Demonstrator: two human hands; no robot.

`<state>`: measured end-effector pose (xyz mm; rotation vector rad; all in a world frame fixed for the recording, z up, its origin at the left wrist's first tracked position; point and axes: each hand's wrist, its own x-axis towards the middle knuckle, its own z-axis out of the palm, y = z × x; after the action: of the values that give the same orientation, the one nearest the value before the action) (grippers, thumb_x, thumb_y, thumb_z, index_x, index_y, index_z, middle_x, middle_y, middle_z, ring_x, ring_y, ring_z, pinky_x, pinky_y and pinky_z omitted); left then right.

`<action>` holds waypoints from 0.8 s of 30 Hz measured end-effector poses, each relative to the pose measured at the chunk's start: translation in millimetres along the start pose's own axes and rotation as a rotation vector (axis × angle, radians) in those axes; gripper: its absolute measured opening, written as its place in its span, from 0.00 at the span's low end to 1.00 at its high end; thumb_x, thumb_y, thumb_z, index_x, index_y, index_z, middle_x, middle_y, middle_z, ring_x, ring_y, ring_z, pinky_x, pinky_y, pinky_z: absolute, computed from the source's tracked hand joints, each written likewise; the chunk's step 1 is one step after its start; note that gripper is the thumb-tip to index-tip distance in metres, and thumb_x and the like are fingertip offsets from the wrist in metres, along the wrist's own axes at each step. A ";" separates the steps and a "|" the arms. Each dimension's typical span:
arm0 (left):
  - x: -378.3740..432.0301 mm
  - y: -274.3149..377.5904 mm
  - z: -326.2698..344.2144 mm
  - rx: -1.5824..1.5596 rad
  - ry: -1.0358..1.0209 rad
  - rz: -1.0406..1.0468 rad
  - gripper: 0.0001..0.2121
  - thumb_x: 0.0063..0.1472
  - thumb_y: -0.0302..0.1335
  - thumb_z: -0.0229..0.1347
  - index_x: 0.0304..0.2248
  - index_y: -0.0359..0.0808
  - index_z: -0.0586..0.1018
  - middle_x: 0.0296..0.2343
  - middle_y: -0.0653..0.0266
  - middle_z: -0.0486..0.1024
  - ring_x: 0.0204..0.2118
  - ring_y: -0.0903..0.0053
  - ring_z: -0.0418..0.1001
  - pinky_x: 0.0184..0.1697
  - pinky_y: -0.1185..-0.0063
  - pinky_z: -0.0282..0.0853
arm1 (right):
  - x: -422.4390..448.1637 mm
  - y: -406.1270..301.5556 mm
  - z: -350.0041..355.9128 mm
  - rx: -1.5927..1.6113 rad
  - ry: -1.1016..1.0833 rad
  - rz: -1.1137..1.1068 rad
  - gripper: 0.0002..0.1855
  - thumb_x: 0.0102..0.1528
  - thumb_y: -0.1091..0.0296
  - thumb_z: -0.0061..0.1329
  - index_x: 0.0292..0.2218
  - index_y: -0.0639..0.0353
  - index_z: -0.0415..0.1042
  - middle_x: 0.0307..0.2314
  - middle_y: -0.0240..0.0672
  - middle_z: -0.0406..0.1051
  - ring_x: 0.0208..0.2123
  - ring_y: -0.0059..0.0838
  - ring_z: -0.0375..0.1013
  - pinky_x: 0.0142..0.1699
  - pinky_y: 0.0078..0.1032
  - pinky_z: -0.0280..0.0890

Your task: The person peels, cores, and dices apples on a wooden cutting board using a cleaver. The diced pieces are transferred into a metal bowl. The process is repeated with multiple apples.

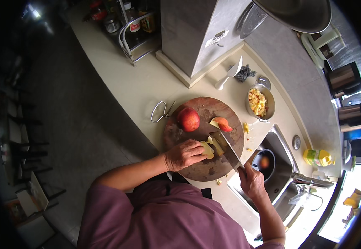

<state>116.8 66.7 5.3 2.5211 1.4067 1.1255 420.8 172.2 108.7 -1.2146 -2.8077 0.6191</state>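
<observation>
My right hand [252,183] grips the dark handle of a cleaver [230,152], whose broad blade lies low over a round wooden chopping board [196,172]. Beside the blade, my left hand [185,155] holds pale yellow apple slices [207,150] against the board. A few cut strips [216,145] rest between my fingers and the blade. Farther up the board sit a whole red apple [188,119] and some red-skinned apple pieces [221,124]. The underside of the held slices is hidden by my fingers.
A metal pot [273,107] of diced apple stands beyond the board. Nearby lie a white-handled knife [230,74], a scouring pad [245,73] and a bent wire stand [158,112]. Right of the board is a steel sink [285,155] holding a dark bowl [271,162]; apple scraps [246,128] dot the counter.
</observation>
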 end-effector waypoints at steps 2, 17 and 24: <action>-9.5 4.1 12.4 0.054 0.064 0.040 0.16 0.52 0.27 0.57 0.42 0.37 0.85 0.43 0.64 0.76 0.47 0.70 0.73 0.52 0.72 0.73 | 0.3 -3.5 2.6 -0.037 -0.015 -0.023 0.14 0.62 0.65 0.54 0.29 0.59 0.63 0.19 0.45 0.71 0.21 0.51 0.74 0.26 0.42 0.67; -8.2 4.3 43.7 -0.036 0.042 -0.013 0.16 0.53 0.28 0.55 0.41 0.35 0.84 0.46 0.63 0.77 0.53 0.67 0.71 0.59 0.68 0.69 | -2.1 -8.7 -2.9 -0.093 0.035 -0.076 0.10 0.60 0.68 0.54 0.31 0.57 0.65 0.18 0.39 0.68 0.19 0.46 0.72 0.23 0.41 0.65; -6.6 4.0 39.4 -0.010 0.046 -0.041 0.14 0.56 0.27 0.56 0.41 0.35 0.85 0.47 0.63 0.79 0.53 0.67 0.74 0.58 0.72 0.69 | -3.2 -18.6 -14.5 -0.098 -0.087 -0.082 0.10 0.60 0.68 0.54 0.31 0.57 0.65 0.18 0.40 0.70 0.18 0.48 0.72 0.22 0.42 0.65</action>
<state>141.6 71.0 -25.9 2.4632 1.4519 1.1874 412.5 163.6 129.3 -1.1057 -2.9758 0.5485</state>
